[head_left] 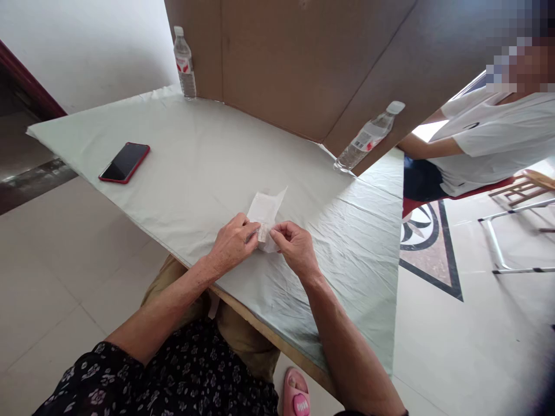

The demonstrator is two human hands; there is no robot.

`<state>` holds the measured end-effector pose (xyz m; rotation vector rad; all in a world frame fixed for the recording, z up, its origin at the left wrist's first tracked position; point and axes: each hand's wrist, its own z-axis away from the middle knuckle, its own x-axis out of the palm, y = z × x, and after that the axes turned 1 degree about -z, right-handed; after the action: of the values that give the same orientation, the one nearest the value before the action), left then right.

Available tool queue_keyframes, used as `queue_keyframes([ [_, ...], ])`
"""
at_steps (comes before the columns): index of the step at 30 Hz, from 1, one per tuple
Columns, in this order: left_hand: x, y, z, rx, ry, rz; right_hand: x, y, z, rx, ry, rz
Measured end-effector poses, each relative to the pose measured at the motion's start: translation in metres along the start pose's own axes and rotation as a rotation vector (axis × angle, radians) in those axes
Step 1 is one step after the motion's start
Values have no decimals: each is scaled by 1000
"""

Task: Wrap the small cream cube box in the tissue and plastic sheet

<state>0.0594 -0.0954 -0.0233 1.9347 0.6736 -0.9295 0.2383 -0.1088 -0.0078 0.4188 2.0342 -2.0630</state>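
A thin white sheet of paper (262, 207), partly see-through, lies on the table near its front edge, with one corner sticking up. A small pale piece (262, 233) rests on its lower part; its kind is too small to tell. From the left, my left hand (235, 238) presses the paper down, thumb and fingers closed on its lower left side. My right hand (298, 247) pinches the right edge of the sheet between thumb and forefinger. My fingertips hide parts of the sheet's lower edge.
A pale green cloth covers the table (208, 156). A red-cased phone (125, 162) lies on the left. Two water bottles, one left (185, 66) and one right (368, 138), stand against a brown cardboard panel (277, 63). Beyond the right side sits a person (498, 133) in white.
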Motion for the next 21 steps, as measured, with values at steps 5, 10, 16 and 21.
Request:
queue_keyframes([
  [5, -4, 6, -5, -23, -95, 6, 7, -4, 1, 52, -13, -128],
  [10, -9, 3, -12, -36, -141, 179, 6, -11, 4, -29, -122, -88],
  [16, -16, -11, 0, -32, -2, 379, -4, -18, 11, -38, -154, 133],
  [21, -17, -12, 23, -10, 17, 298, -6, -15, 14, -26, -94, 317],
])
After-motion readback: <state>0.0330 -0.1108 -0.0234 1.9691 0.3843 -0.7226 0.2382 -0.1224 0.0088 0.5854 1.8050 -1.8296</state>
